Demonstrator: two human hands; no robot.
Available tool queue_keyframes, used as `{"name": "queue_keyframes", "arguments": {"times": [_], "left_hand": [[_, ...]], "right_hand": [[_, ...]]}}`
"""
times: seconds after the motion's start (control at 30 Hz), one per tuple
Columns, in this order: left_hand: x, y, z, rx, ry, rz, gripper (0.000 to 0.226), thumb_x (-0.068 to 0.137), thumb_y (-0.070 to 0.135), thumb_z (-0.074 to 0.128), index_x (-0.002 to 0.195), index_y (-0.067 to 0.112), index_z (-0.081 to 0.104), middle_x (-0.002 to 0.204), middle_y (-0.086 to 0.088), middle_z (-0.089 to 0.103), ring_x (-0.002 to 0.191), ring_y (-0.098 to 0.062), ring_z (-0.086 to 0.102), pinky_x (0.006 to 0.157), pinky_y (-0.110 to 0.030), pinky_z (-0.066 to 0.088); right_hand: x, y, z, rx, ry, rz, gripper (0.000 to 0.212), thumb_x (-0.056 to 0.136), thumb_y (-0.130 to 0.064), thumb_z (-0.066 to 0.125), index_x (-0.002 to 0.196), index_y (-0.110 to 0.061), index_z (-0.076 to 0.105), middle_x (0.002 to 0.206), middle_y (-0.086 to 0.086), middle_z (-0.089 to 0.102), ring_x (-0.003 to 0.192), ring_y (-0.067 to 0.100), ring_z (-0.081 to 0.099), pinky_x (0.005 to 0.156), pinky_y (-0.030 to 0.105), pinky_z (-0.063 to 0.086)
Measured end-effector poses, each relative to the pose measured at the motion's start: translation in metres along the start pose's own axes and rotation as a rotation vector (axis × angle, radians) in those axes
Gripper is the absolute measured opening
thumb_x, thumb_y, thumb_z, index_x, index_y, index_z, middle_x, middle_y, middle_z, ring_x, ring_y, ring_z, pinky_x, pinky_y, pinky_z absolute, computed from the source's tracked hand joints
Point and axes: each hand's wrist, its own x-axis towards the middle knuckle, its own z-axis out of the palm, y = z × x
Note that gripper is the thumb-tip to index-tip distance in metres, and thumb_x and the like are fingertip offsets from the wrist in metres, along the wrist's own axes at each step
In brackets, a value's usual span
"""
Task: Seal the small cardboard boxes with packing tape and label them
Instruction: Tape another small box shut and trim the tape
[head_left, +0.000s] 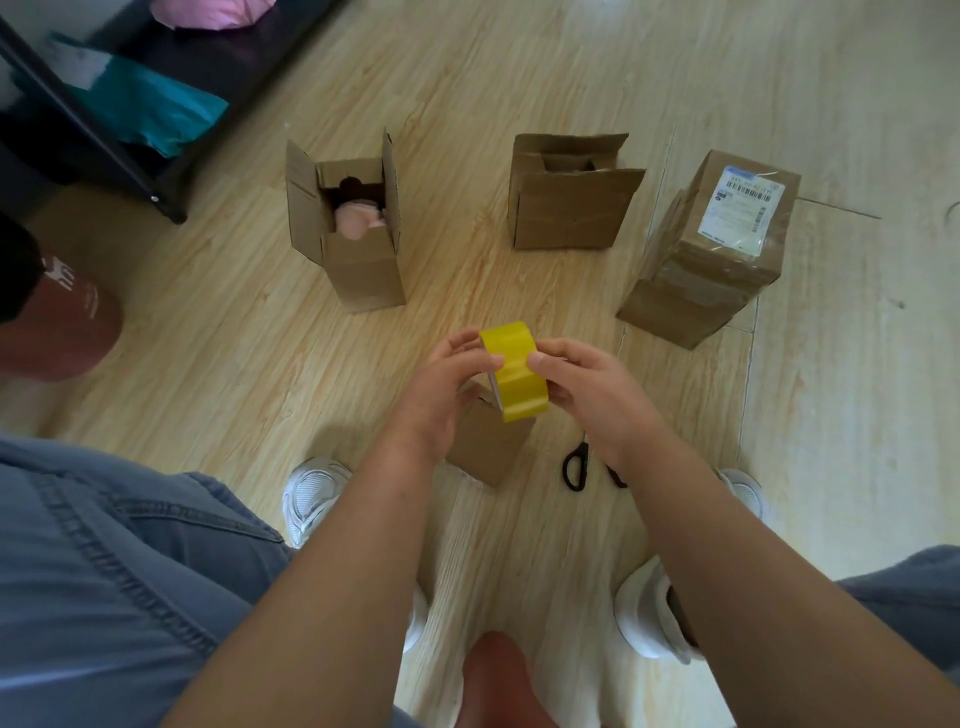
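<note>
Far left: a brown cap on someone at the edge of the room, well apart from the work.
Open box: upright on the wooden floor, flaps standing up, something pale pink showing inside, no tape across it.
Left hand: fingers curled round the left side of the roll, thumb laid on its yellow face.
Small box: on the floor right under the hands. It is mostly hidden, so I cannot tell whether its top is shut.
Tape roll: yellow, held in the air between both hands above the small box. No loose strip shows.
Flapped box: further back, upright, one flap folded forward, top unsealed.
Scissors: black-handled, on the floor just beside the small box, partly under the right wrist.
Right hand: fingers wrapped round the right side of the roll, thumb pressed on its face.
Labelled box: furthest right, taped over and carrying a white barcode label. It looks finished.
Stage, I'd say: hunting for the tape's end, with three boxes left to seal.
Risk: picking at the edge could tear off a sliver instead of a full-width strip.
Risk: a long strip pulled free in mid-air may fold and stick to itself.
Risk: taping over unpressed flaps would leave the top gaping.
</note>
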Motion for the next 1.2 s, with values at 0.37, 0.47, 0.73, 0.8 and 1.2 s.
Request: {"name": "queue_keyframes", "arguments": {"times": [0.37, 0.47, 0.73, 0.8, 1.2], "left_hand": [[0.001, 0.000, 0.008, 0.081, -0.033, -0.092, 0.086, 0.050, 0.042, 0.076, 0.131, 0.018, 0.058, 0.112, -0.004, 0.066, 0.095, -0.018, 0.063, 0.077, -0.029, 0.047], [-0.001, 0.000, 0.012, 0.082, -0.063, -0.076, 0.075, 0.049, 0.042, 0.075, 0.118, 0.016, 0.063, 0.104, -0.006, 0.067, 0.090, -0.020, 0.065, 0.080, -0.034, 0.053], [-0.004, 0.005, 0.015, 0.233, -0.101, 0.042, 0.071, 0.052, 0.028, 0.079, 0.119, 0.030, 0.057, 0.126, -0.004, 0.059, 0.116, -0.028, 0.061, 0.099, -0.049, 0.052], [-0.006, 0.006, 0.017, 0.289, -0.115, 0.065, 0.068, 0.054, 0.022, 0.078, 0.118, 0.034, 0.056, 0.128, -0.001, 0.056, 0.116, -0.022, 0.059, 0.096, -0.043, 0.054], [-0.006, 0.004, 0.019, 0.287, -0.101, 0.023, 0.062, 0.065, 0.032, 0.078, 0.123, 0.034, 0.057, 0.130, 0.001, 0.059, 0.122, -0.017, 0.055, 0.100, -0.038, 0.047]], "right_hand": [[0.005, 0.006, 0.002, 0.077, 0.012, 0.045, 0.014, 0.071, -0.024, 0.056, 0.079, -0.012, 0.054, 0.085, 0.007, 0.042, 0.080, 0.023, 0.039, 0.076, 0.042, 0.033], [0.009, 0.008, 0.001, 0.055, 0.034, 0.052, 0.029, 0.060, -0.036, 0.060, 0.080, -0.016, 0.053, 0.087, 0.007, 0.040, 0.082, 0.024, 0.037, 0.075, 0.044, 0.030], [0.018, 0.014, 0.001, 0.050, 0.150, 0.144, 0.068, 0.047, -0.045, 0.059, 0.102, -0.006, 0.064, 0.100, 0.012, 0.058, 0.094, 0.039, 0.057, 0.082, 0.050, 0.045], [0.020, 0.016, 0.000, 0.065, 0.175, 0.169, 0.077, 0.047, -0.046, 0.060, 0.112, -0.005, 0.064, 0.107, 0.016, 0.063, 0.108, 0.046, 0.059, 0.092, 0.056, 0.049], [0.021, 0.021, -0.001, 0.086, 0.174, 0.145, 0.042, 0.053, -0.047, 0.058, 0.087, -0.022, 0.061, 0.096, 0.008, 0.053, 0.091, 0.027, 0.049, 0.080, 0.047, 0.039]]}}
